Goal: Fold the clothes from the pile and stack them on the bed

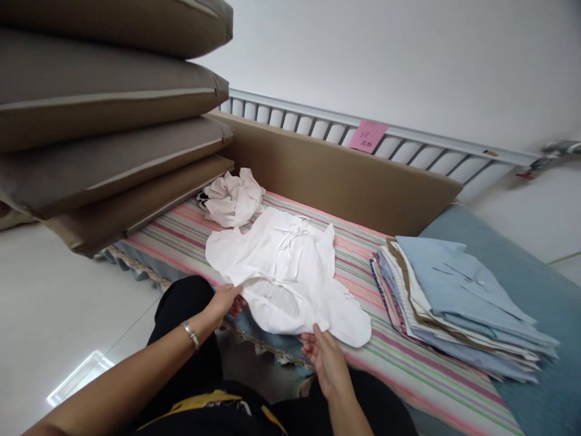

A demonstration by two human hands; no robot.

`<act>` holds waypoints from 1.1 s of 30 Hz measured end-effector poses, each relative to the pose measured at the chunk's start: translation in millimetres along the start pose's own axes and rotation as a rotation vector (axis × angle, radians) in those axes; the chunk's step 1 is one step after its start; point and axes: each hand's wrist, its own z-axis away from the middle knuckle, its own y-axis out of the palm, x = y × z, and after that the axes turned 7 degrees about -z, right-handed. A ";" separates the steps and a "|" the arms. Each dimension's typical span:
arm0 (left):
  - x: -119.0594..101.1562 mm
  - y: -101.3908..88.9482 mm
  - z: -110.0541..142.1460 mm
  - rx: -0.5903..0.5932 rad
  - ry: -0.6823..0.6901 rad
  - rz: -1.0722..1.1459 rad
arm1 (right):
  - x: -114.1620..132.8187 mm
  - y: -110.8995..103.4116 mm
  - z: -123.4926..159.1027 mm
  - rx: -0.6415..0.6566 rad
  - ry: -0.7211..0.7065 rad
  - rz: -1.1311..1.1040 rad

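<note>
A white blouse (276,254) with a thin tie and ruffled edges lies spread on a striped cloth in front of me. An opening in it faces my side. My left hand (226,304), with a silver bracelet at the wrist, pinches the blouse's near left edge; some fingers are tucked beneath. At the near right edge, my right hand (323,356) holds the fabric between thumb and fingers. Behind the blouse, to the left, sits a crumpled pale garment (233,198). A stack of folded shirts (463,284), light blue on top, stands to the right.
Thick brown-grey cushions (113,91) are piled high at the left. A brown panel (336,172) runs along the back, before a white radiator (302,121) carrying a pink note (368,135). The striped cloth (454,378) covers the seat, whose front edge has fringed trim.
</note>
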 end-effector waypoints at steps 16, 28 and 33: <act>-5.8 -1.4 -7.6 0.111 -0.044 0.328 | -14.0 -4.8 -7.9 0.004 0.000 -0.064; -3.6 -0.7 -6.3 0.086 -0.097 0.371 | -19.3 -8.2 -9.0 -0.004 0.001 -0.080; -4.2 -0.5 -4.8 0.087 -0.105 0.382 | -21.9 -11.2 -11.1 -0.008 -0.007 -0.079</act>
